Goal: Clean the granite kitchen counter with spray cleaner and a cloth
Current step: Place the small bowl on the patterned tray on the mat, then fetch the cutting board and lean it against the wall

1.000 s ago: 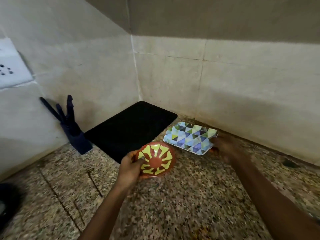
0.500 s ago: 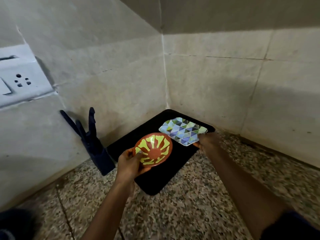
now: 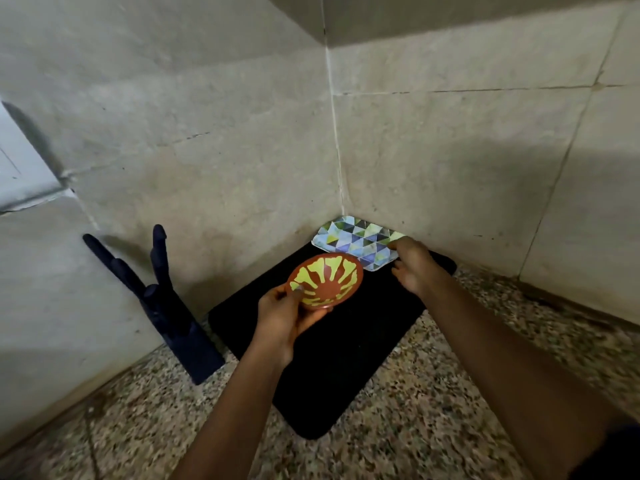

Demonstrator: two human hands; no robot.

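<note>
My left hand [image 3: 281, 315] grips a small red-brown bowl [image 3: 325, 280] with a yellow sunburst pattern, held just above a black mat [image 3: 346, 351]. My right hand [image 3: 414, 266] holds the near edge of a rectangular tray [image 3: 356, 242] patterned with blue, green and black triangles, which sits in the far corner of the mat against the walls. The speckled granite counter [image 3: 415, 427] spreads around the mat. No spray bottle or cloth is in view.
A dark blue hand-shaped stand [image 3: 162, 303] leans by the left wall on the counter. Tiled walls [image 3: 450, 161] meet in a corner behind the mat. A white switch plate [image 3: 17, 171] sits on the left wall.
Both hands have carried the bowl and the tray from the open counter toward the corner. The tray now rests at the mat's far corner and the bowl hovers over the mat.
</note>
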